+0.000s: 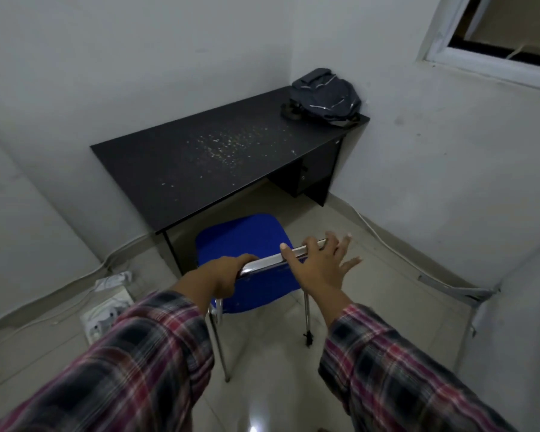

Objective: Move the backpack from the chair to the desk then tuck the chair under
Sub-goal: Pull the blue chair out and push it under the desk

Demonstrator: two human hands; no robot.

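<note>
A dark grey backpack (326, 96) lies on the far right corner of the black desk (181, 169), against the wall. A blue chair (247, 238) with chrome legs stands in front of the desk, its seat front just under the desk's edge. My left hand (228, 274) is closed around the left end of the chrome bar on top of the chair's backrest. My right hand (320, 260) hovers over the bar's right end with its fingers spread, the thumb touching the bar.
White walls close in behind and to the right of the desk. A drawer unit (317, 176) fills the desk's right underside. A white power strip with cables (105, 316) lies on the tiled floor at left. A window (496, 35) is at upper right.
</note>
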